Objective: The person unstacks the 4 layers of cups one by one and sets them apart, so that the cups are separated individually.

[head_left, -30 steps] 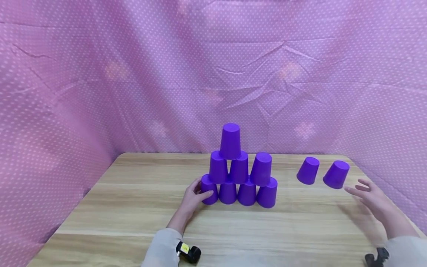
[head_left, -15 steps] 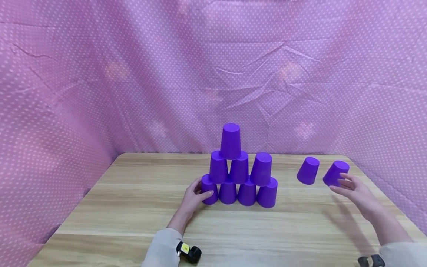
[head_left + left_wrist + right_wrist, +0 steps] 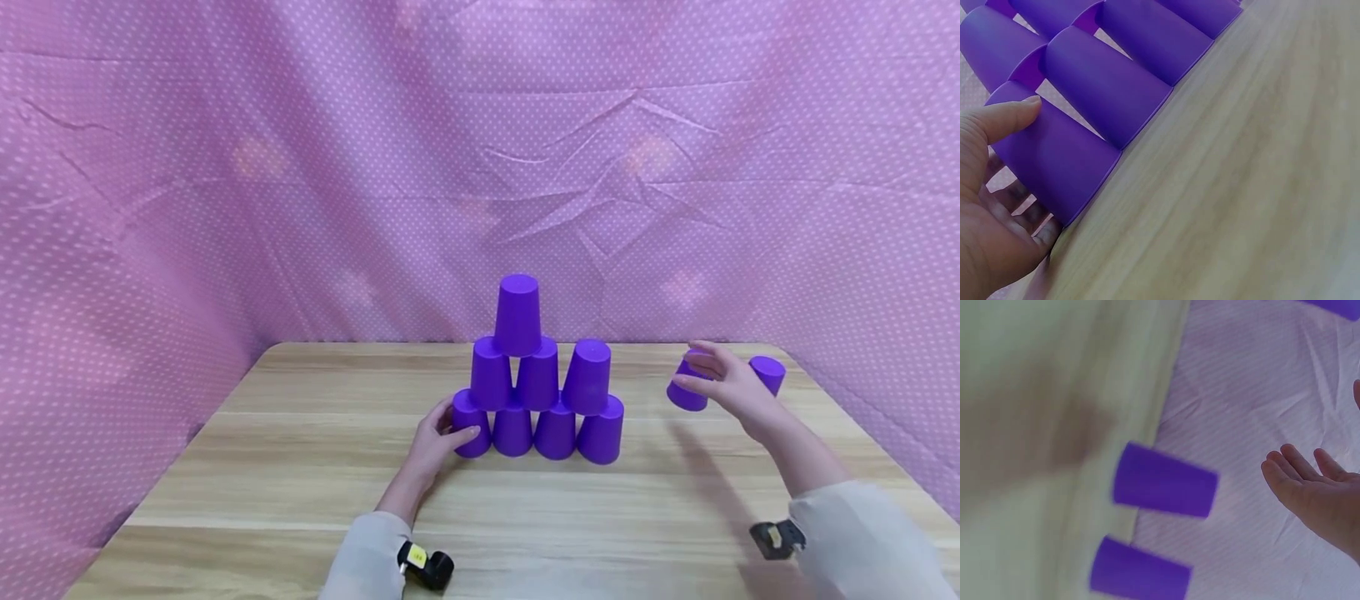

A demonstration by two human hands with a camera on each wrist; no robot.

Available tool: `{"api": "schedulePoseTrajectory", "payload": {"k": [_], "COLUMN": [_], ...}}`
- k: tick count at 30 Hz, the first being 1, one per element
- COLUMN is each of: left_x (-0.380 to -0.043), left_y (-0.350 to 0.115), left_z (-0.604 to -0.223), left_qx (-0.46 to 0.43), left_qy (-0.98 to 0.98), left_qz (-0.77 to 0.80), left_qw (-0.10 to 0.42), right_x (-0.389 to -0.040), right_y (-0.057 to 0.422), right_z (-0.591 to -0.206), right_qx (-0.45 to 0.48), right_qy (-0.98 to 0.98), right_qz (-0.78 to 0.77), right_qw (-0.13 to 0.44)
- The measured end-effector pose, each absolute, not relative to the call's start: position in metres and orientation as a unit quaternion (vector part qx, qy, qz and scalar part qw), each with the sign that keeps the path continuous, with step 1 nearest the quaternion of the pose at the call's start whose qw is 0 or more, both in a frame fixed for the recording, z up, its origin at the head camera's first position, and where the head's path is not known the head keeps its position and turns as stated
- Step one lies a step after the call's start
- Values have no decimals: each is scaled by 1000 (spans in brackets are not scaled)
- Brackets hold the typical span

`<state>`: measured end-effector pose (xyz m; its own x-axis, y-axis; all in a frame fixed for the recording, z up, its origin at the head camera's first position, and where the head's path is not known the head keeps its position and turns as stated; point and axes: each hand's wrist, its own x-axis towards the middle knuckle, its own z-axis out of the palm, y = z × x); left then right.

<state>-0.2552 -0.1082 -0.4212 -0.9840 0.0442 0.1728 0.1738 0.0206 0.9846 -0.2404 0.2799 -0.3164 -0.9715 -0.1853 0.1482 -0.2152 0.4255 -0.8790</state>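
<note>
Upside-down purple cups stand as a pyramid: a bottom row of several, a middle row of three, and one top cup (image 3: 517,315) above the middle row's left pair. My left hand (image 3: 432,442) holds the bottom row's leftmost cup (image 3: 1054,156), thumb on its near side and fingers round the outer side. Over at the right, my right hand (image 3: 731,385) is raised with nothing in it, fingers extended. In the head view it partly covers two loose cups, the left one (image 3: 684,395) and the right one (image 3: 768,373). The right wrist view shows a gap between this hand and both loose cups.
A light wood table (image 3: 300,467) bears all the cups. Pink dotted cloth (image 3: 375,167) hangs behind it and along both sides. Each wrist wears a small black camera, the left camera (image 3: 426,567) close above the table.
My right hand has moved left from beside the right loose cup, across it, to in front of the left loose cup. My left hand and the pyramid have stayed as they were.
</note>
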Motion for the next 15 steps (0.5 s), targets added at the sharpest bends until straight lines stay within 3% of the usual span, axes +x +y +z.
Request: {"api": "schedulePoseTrajectory", "payload": {"k": [15], "left_x": [-247], "left_y": [-106], "left_z": [-409], "left_qx": [-77], "left_qy": [-718], "left_qz": [-690], "left_qw": [50], "right_x": [-263], "right_y": [201], "right_z": [-271], "right_qx": [182], "right_qy": [-818], "right_qz": [545], "right_qw": [16]}}
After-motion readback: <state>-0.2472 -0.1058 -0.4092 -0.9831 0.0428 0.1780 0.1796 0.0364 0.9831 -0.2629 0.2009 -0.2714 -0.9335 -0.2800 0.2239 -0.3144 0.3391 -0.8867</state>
